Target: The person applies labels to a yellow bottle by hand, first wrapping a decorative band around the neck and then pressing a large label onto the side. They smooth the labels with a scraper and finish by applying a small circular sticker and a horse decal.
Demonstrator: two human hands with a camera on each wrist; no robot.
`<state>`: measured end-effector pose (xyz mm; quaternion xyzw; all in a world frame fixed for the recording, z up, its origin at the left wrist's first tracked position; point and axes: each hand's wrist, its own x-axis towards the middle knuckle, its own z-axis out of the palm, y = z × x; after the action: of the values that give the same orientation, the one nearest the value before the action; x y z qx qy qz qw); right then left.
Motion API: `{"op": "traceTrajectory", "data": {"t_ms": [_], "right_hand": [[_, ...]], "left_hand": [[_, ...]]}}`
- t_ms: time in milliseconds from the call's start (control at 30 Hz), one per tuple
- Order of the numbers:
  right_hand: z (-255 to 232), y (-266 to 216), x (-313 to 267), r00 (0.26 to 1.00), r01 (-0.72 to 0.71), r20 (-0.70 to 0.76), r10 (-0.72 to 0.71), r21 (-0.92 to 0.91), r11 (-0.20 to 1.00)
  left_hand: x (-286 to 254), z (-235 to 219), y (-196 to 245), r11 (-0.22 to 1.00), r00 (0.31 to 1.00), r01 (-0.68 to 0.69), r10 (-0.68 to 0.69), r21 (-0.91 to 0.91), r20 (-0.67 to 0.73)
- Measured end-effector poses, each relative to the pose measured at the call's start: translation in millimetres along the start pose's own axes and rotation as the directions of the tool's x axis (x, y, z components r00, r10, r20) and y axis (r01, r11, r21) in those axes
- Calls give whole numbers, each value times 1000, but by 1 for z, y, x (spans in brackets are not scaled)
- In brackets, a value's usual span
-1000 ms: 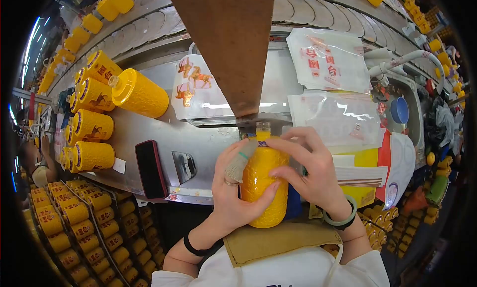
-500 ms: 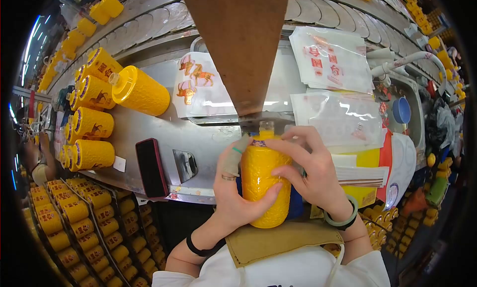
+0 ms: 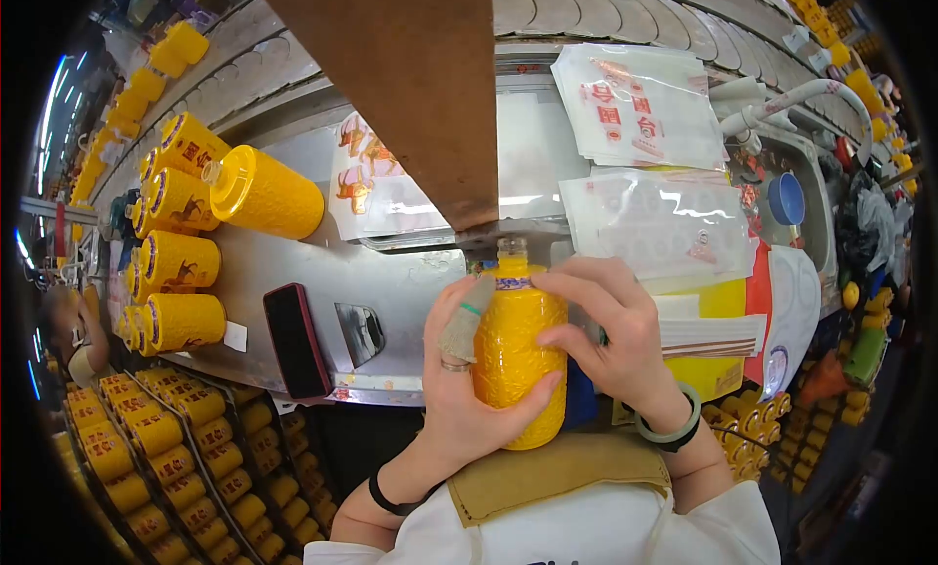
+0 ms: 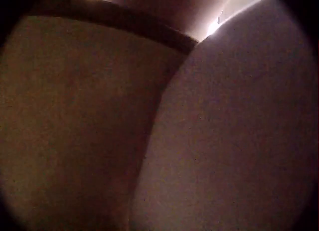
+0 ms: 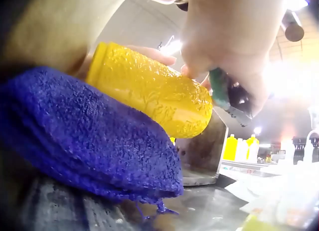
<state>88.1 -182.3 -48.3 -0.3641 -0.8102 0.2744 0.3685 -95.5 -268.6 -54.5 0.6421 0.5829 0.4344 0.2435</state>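
A glossy yellow embossed bottle (image 3: 520, 350) with a clear glass neck and a purple patterned band at its shoulder is held between both hands, neck pointing away from the body. The left hand (image 3: 461, 384) curls round its left side, thumb across the lower front; a pale finger cover with a green band sits on one finger. At the right, the right hand (image 3: 611, 335) has fingertips on the shoulder band and thumb on the bottle's side. The right wrist view shows the bottle (image 5: 149, 91) above a blue cloth (image 5: 94, 136). Only dark, blurred surfaces fill most of the left wrist view.
Yellow bottles (image 3: 183, 260) stand at the left, near a phone (image 3: 297, 340) lying on the metal table (image 3: 293, 252). A brown beam (image 3: 410, 86) comes down ahead of the hands. Printed sheets (image 3: 640, 110) lie at the right, beside a sink with a blue bowl (image 3: 786, 199).
The head view has shifted slightly. The bottle has turned a little between the hands, and its shoulder band shows more to the front. Both hands keep their hold.
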Motion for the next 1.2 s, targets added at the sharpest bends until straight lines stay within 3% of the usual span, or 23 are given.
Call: {"op": "traceTrajectory", "data": {"t_ms": [100,167,267,300,367,600,700,767,833,967,1000,1033,1100,1133,1200], "right_hand": [[0,1,0,1000,15,-2,-15,-16,1000],[-1,-2,-1,1000,-25,-6,25,49,998],[-7,-8,-3,990,-134,-17,138,161,978],[-9,-9,-6,976,-209,-20,217,207,956],[-11,-5,-13,967,-242,-16,253,235,941],[-3,-6,-31,959,-266,-4,285,346,900],[-2,-5,-41,950,-300,32,311,373,878],[-9,-4,-53,936,-344,62,346,375,861],[-18,-8,-65,926,-352,224,305,218,910],[-10,-25,-80,907,-271,352,230,71,960],[-4,-24,-84,907,-270,352,229,70,960],[5,-19,-90,938,-180,299,175,-10,984],[9,-17,-93,961,-85,254,106,-91,992],[7,-19,-92,963,-90,246,109,-87,992],[7,-19,-92,964,-94,240,111,-79,992]], "left_hand": [[-4,4,-11,994,1000,21,-20,-109,3],[-8,7,-21,880,994,104,-109,-464,17],[-5,4,-22,803,981,176,-192,-569,32],[-3,-2,-26,804,981,176,-192,-569,33],[4,-15,-35,991,1000,-4,6,-131,14],[26,-18,-41,990,990,-68,82,-123,114],[34,-17,-31,983,985,18,14,-182,173],[34,-17,-41,928,987,159,-162,-337,18],[33,-17,-52,902,985,174,-158,-394,74],[28,-12,-52,858,979,186,-120,-479,165],[29,-12,-50,852,978,174,-93,-494,184],[29,-14,-49,852,979,172,-93,-494,182],[29,-16,-48,911,992,46,6,-409,126],[27,-16,-48,913,993,48,2,-406,122],[21,-12,-47,851,993,63,-108,-521,-56]]}}
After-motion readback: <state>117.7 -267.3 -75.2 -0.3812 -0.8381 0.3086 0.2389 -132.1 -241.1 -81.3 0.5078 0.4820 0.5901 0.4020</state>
